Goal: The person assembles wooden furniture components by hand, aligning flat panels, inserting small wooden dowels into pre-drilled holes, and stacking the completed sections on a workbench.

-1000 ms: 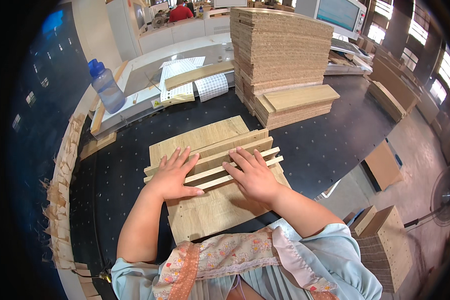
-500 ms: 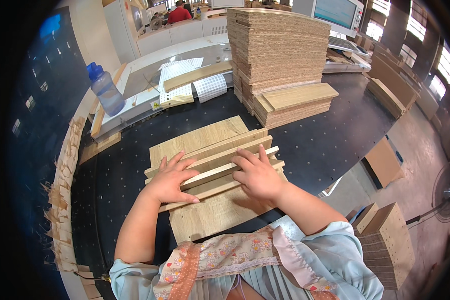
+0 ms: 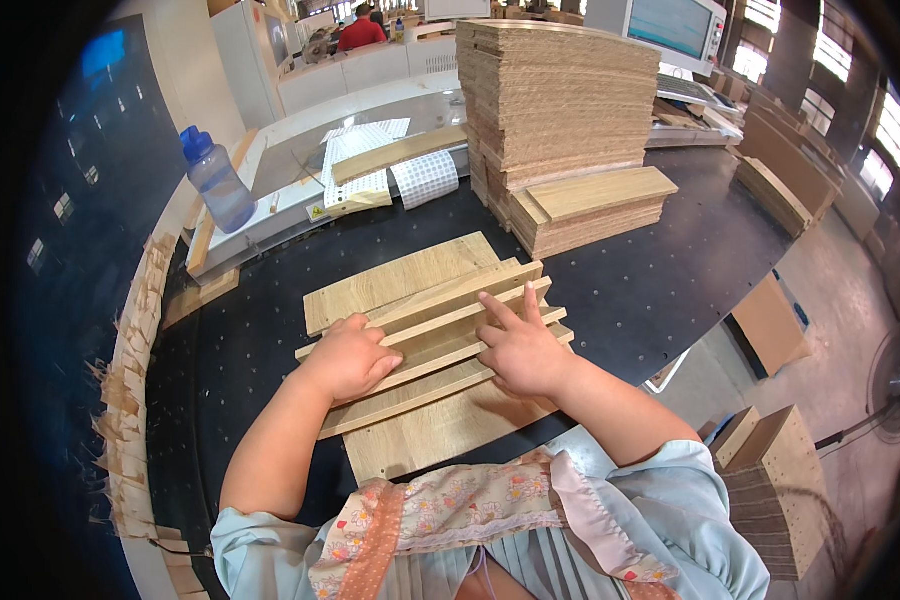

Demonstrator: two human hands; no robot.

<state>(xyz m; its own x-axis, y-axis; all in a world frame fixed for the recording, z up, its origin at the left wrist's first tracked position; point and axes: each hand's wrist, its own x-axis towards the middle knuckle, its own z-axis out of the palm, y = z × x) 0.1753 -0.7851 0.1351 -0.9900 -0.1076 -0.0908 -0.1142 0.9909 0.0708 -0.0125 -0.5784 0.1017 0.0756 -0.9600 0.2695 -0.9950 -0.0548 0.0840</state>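
Observation:
Several narrow wood-grain boards (image 3: 440, 345) stand on edge, side by side and leaning, between my hands. Beneath them lie flat, wider wood-grain panels; the far panel (image 3: 400, 280) and the near panel (image 3: 440, 440) stick out on either side. My left hand (image 3: 348, 358) is closed over the boards' left part, its fingers curled behind one board and the thumb in front. Over their right part, my right hand (image 3: 525, 352) has two fingers stretched apart across the far boards. Its other fingers are partly hidden.
A tall stack of boards (image 3: 560, 110) stands at the back of the black table (image 3: 630, 300), with a lower stack (image 3: 600, 205) before it. A blue-capped bottle (image 3: 218, 185), label sheets (image 3: 425, 180) and a monitor (image 3: 670, 28) are farther back. A fan (image 3: 895, 380) is at the right.
The upright boards have tilted and spread apart. My left fingers have curled in from a spread pose. My right hand has shifted slightly nearer, two fingers still extended.

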